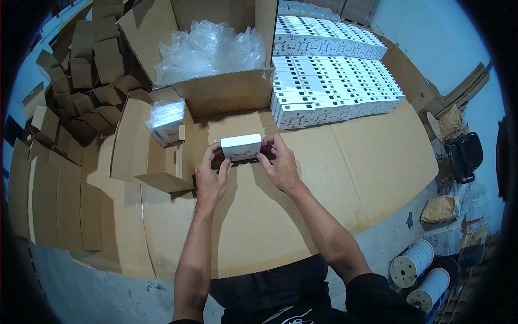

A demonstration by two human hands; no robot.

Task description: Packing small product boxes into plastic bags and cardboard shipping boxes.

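A small white box is held up in front of me over the cardboard-covered table. My left hand grips its left end between thumb and fingers. At the other end, my right hand pinches it the same way. Just left of my left hand stands an open brown carton. Inside that carton sit several items in clear plastic wrap.
Behind, a large open carton holds crumpled clear plastic bags. Rows of white boxes are stacked at the back right. Many open brown cartons crowd the left side. Cable spools stand on the floor at right.
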